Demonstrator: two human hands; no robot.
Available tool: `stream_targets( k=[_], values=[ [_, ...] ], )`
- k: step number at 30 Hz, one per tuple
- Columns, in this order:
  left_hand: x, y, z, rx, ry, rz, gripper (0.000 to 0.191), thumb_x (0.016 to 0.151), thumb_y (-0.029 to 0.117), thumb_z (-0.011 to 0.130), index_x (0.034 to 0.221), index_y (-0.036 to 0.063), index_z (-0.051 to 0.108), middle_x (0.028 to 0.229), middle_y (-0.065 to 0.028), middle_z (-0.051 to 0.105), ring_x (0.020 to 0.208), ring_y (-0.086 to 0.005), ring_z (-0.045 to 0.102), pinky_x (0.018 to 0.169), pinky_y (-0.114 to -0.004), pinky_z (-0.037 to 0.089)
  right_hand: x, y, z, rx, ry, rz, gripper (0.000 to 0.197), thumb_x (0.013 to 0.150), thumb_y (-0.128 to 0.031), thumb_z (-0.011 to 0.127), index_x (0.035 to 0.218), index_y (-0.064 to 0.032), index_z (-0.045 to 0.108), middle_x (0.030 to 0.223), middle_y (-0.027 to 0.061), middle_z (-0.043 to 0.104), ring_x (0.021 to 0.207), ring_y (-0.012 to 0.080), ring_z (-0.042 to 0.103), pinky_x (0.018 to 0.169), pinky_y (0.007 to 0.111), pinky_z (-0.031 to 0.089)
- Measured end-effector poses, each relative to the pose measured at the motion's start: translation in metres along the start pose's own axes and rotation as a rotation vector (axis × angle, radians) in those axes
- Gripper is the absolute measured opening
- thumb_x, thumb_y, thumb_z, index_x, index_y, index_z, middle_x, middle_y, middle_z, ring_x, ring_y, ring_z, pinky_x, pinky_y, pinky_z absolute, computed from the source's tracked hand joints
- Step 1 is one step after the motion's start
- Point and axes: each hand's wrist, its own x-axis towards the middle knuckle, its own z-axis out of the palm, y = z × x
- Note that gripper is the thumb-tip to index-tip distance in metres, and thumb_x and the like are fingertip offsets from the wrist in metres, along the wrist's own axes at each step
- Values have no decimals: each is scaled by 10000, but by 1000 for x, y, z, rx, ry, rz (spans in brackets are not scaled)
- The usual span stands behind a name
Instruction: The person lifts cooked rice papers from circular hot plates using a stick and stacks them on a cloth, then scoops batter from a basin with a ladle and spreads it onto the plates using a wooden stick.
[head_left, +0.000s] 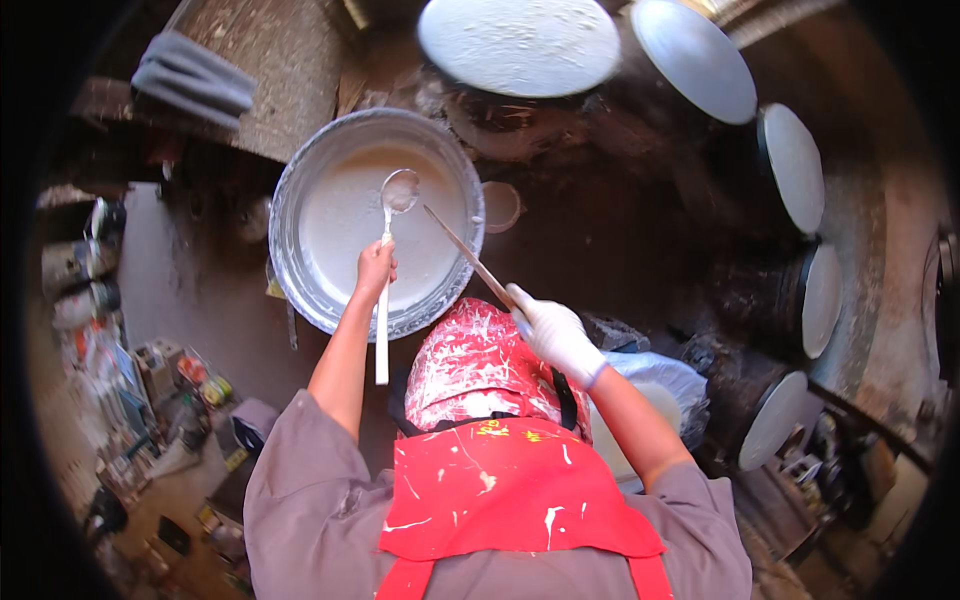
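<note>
My bare left hand (376, 268) grips the pale handle of a ladle (400, 192). The ladle's bowl, coated with a whitish substance, is over a large round basin (288, 296). Inside the basin lies a milky, off-white liquid (341, 225), and pale residue coats its inner wall. In a white glove, my right hand (559, 330) holds a long thin stick (474, 259). Its narrow tip points at the ladle from above the basin's right side. Whether the ladle touches the liquid I cannot tell.
Several round, white-surfaced discs (521, 46) stand in an arc from the top to the right. A folded grey cloth (195, 79) lies on a board (277, 67) at upper left. Mixed household goods (191, 390) crowd the left side. Plastic sheeting (664, 375) sits by my right arm.
</note>
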Motion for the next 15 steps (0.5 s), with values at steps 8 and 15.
stream_targets(
  k=[8, 15],
  values=[
    [44, -78, 22, 62, 123, -313, 272, 845, 223, 481, 757, -28, 542, 528, -75, 519, 364, -161, 480, 362, -317, 396, 83, -37, 14, 103, -116, -64, 255, 841, -208, 459, 1018, -52, 557, 763, 224, 595, 724, 368, 578, 643, 456, 452],
    [-8, -51, 41, -1312, -315, -604, 271, 907, 206, 429, 1029, -36, 437, 600, 26, 405, 365, -36, 348, 327, -189, 311, 42, 12, 3, -70, -122, -130, 384, 854, -248, 453, 1204, -89, 469, 769, 207, 605, 702, 355, 588, 640, 449, 459]
  ],
)
